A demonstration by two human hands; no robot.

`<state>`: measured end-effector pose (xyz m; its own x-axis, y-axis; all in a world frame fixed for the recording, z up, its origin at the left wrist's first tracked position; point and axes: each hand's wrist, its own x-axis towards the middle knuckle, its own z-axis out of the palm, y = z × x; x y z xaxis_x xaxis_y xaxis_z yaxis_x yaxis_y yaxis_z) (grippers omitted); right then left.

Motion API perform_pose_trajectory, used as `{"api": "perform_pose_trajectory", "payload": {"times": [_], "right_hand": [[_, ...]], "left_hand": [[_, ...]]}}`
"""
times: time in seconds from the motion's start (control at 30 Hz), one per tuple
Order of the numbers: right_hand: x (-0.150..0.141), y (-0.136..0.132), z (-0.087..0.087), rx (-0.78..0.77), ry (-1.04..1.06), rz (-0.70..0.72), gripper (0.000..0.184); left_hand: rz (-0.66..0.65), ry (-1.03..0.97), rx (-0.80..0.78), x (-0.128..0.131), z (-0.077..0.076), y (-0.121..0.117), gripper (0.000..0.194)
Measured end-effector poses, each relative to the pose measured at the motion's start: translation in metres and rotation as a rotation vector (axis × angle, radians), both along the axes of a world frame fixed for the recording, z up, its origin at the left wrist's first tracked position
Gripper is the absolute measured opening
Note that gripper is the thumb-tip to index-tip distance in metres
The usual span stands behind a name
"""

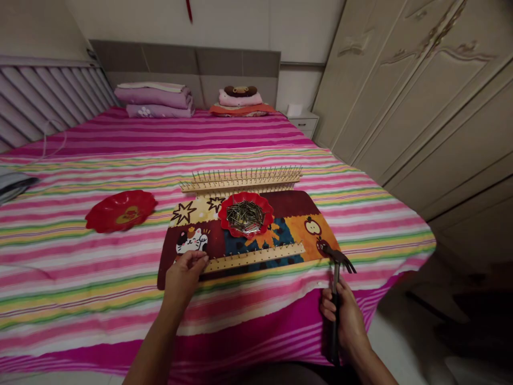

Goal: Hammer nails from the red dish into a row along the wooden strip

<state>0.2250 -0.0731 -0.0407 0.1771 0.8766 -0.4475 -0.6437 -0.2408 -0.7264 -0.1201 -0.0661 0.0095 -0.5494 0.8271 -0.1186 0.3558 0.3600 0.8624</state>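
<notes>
A wooden strip (256, 256) studded with nails lies across a colourful cartoon mat (292, 206) on the striped bed. My left hand (185, 277) rests its closed fingers on the strip's left end. My right hand (348, 314) grips the handle of a black claw hammer (337, 267), whose head hovers just past the strip's right end. A red dish (246, 215) full of loose nails sits on the mat behind the strip. Behind the dish lie more wooden strips (241, 179) bristling with upright nails.
An empty red dish (121, 210) lies on the bedspread to the left. Folded bedding (154, 99) and pillows (240, 101) are stacked at the headboard. A wardrobe (420, 96) stands on the right, with floor beyond the bed's near right corner.
</notes>
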Motion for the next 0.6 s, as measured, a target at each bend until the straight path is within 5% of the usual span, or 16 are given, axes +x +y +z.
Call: {"api": "perform_pose_trajectory", "payload": {"times": [0.1,0.27,0.4,0.6], "right_hand": [[-0.006,-0.005,0.005,0.031,-0.052,-0.036,0.030],[-0.024,-0.017,0.038,0.018,-0.294,-0.016,0.060],[-0.048,-0.019,0.072,0.045,-0.473,0.263,0.063],[-0.103,-0.007,0.089,0.580,-0.784,0.825,0.043]], "left_hand": [[0.006,0.057,-0.077,0.004,0.007,-0.001,0.027],[-0.018,0.092,-0.054,0.007,0.009,-0.005,0.022],[-0.029,0.126,-0.009,0.006,0.005,-0.007,0.018],[-0.056,0.170,0.047,0.002,0.002,-0.010,0.015]]}}
